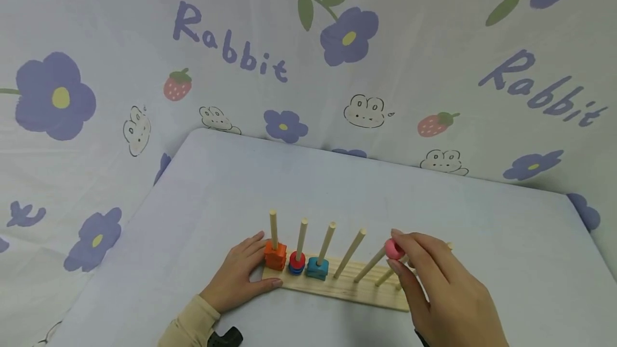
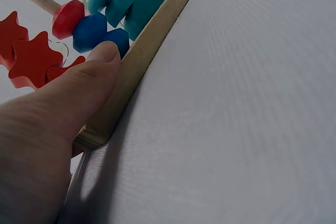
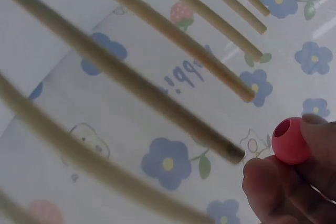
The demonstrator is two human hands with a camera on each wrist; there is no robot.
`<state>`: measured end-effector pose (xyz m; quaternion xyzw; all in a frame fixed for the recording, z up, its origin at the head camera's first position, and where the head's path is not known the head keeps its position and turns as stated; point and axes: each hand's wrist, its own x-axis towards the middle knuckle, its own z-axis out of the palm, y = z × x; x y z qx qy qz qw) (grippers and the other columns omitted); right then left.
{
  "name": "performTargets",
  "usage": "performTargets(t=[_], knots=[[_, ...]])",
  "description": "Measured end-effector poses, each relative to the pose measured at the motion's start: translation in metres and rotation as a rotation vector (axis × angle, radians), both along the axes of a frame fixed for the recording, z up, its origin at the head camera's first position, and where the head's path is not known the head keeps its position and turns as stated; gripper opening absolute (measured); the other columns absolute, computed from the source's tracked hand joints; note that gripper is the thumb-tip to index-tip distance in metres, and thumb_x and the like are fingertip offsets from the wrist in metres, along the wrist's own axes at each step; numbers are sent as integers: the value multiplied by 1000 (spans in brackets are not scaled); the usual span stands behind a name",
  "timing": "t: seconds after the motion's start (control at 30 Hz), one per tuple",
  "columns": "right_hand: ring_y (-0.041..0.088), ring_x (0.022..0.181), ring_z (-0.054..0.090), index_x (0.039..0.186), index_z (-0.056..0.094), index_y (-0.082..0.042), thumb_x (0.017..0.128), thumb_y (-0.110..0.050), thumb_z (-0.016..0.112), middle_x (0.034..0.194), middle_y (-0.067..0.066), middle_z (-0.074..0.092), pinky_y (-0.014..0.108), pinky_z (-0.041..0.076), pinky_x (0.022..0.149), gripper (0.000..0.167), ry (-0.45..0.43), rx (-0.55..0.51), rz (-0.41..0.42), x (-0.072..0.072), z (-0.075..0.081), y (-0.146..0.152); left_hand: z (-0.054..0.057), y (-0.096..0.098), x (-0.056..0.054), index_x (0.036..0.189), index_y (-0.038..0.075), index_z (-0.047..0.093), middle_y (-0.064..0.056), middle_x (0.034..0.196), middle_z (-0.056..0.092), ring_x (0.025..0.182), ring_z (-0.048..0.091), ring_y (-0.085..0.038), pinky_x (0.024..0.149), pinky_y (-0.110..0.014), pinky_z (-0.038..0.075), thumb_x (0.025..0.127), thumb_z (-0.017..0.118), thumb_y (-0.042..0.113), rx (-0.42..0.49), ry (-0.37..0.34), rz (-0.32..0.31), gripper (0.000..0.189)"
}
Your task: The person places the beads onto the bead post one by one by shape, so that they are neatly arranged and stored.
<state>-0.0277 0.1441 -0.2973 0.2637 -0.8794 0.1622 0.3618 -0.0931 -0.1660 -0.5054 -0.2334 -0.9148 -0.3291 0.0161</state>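
Note:
My right hand (image 1: 448, 288) pinches a round pink bead (image 1: 394, 249) between thumb and fingertips. In the head view the bead overlaps the top of the fifth peg from the left; in the right wrist view the pink bead (image 3: 290, 141) shows its hole, just beyond a wooden peg's tip (image 3: 236, 155). My left hand (image 1: 241, 272) grips the left end of the wooden pegboard (image 1: 356, 296), thumb along the front edge. Orange-red star pieces (image 2: 37, 59) fill the first peg's foot, a red bead (image 2: 68, 19) above blue beads (image 2: 90, 32) the second, teal half-round pieces (image 2: 143, 14) the third.
The board stands on a white-covered table (image 1: 270, 175). Bare upright pegs (image 1: 350, 253) rise from its middle and right part. Behind hangs a cloth (image 1: 313, 90) printed with flowers, rabbits and strawberries. A dark object (image 1: 226, 337) lies by the left sleeve (image 1: 190, 323).

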Motion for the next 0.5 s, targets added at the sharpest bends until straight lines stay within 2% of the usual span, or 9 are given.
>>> performTargets(t=[0.23,0.5], knots=[[9,55,57,111,66,-6,103,-37,41,101,4,66,15,36,38,41,-13,-31,35,-14,-4,-18,-2,-1,-1,138,19,53,2,146,46,143,29,-22,114,-49,26,81,66,59,8,20,-5,70],[9,48,57,104,68,-7,103,-36,42,96,2,67,19,35,34,39,11,-21,-15,-19,-5,-30,1,-1,1,138,19,53,2,146,46,143,29,-22,114,-49,26,81,66,60,2,1,-1,71]])
